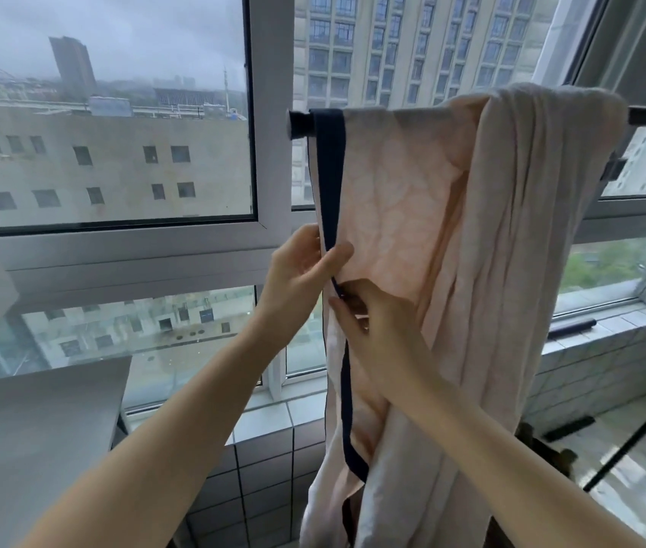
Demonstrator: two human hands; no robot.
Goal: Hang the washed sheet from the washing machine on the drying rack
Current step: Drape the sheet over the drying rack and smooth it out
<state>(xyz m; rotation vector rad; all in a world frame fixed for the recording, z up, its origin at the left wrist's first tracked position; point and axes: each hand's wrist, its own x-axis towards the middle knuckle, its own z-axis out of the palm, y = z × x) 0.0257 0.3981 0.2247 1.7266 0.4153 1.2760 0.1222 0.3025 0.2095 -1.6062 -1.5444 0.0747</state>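
The pale pink patterned cotton sheet with a dark navy border strip (404, 199) hangs over the black horizontal metal rail of the drying rack (299, 121), in front of the grey-framed window (270, 152). Its left part lies fairly flat; its right part is bunched into thick vertical folds.

The left hand (301, 270) pinches the navy edge between thumb and fingers (339, 253), closed on the cloth. The right hand (376, 322), just below it, grips the same edge; its fingers are narrow and curled into the fabric.

Handling, as judged: the sheet is soft and limp, probably damp and therefore somewhat heavy, and liable to slide along the smooth rail if pulled unevenly. The stitched border is the firmest place to take hold when spreading the bunched section sideways.

Surroundings: a tiled sill (266, 421) runs below the window, a grey flat-topped appliance (36, 429) stands at left, and the view outside shows buildings under overcast sky.
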